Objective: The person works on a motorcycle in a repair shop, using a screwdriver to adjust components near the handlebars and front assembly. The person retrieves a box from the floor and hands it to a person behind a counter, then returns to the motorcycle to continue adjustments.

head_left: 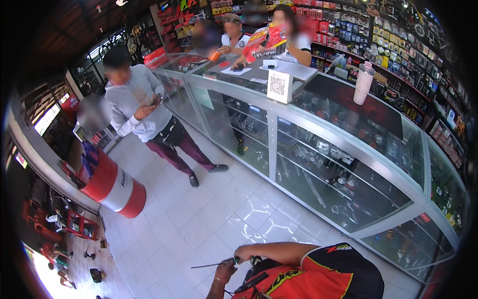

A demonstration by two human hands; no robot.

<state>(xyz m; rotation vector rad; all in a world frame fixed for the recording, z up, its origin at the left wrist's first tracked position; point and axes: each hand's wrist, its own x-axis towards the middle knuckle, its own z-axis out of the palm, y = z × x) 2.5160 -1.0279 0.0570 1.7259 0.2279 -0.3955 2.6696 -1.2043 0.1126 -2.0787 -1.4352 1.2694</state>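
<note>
At the lower edge, in front of my red and black shirt, my two hands are close together on a long thin tool that looks like a screwdriver (211, 265). Its dark shaft points left, and a small dark green part of the handle shows between the hands. My right hand (244, 253) is closed around the handle end, its forearm coming in from the right. Just below and left of it, my left hand (225, 271) is closed where shaft and handle meet. Most fingers are small and partly hidden. Dark cords or straps hang at my front.
A long glass display counter (271, 149) runs along the right, bearing a code stand (280, 85) and a speckled tumbler (364, 83). Two people are behind it. A person in a grey hoodie (144, 99) stands on the tiles, holding a phone. A red and white drum (117, 187) stands left.
</note>
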